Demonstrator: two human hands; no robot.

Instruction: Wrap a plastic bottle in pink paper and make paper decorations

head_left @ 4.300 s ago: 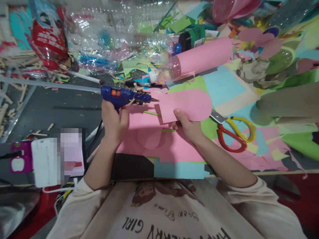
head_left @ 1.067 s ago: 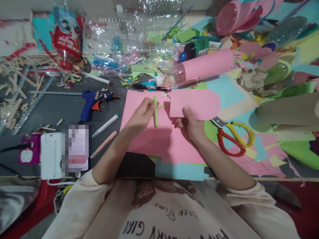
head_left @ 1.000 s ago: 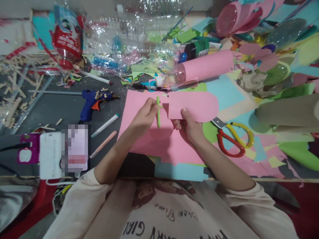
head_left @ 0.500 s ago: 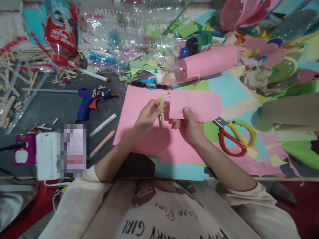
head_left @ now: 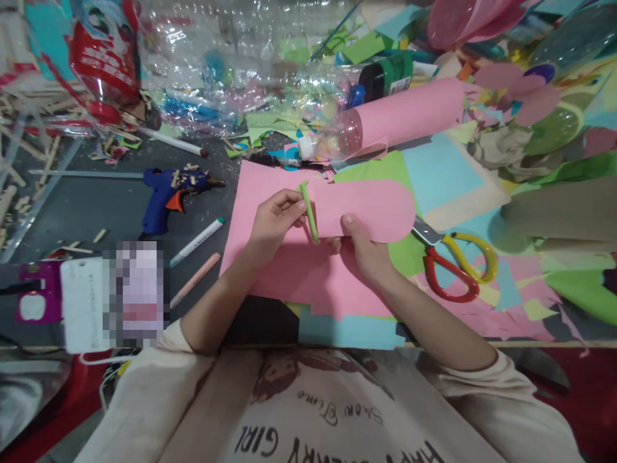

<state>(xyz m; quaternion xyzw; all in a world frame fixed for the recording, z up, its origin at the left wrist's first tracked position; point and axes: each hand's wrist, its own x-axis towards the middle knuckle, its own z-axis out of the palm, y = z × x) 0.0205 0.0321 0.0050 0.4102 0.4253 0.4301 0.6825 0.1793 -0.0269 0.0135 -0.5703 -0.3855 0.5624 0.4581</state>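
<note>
Over a cluttered grey table, left hand pinches thin green paper stick against rounded pink paper cutout gripped by right hand, seemingly not yet fixed.

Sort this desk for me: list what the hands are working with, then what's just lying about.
In use:
- left hand, fingers pinching the green stick
- right hand, holding the pink cut-out
- pink sheet under both

Lying about:
- glue gun
- scissors
- white marker
- peach pencil
- pink-wrapped bottle
</note>
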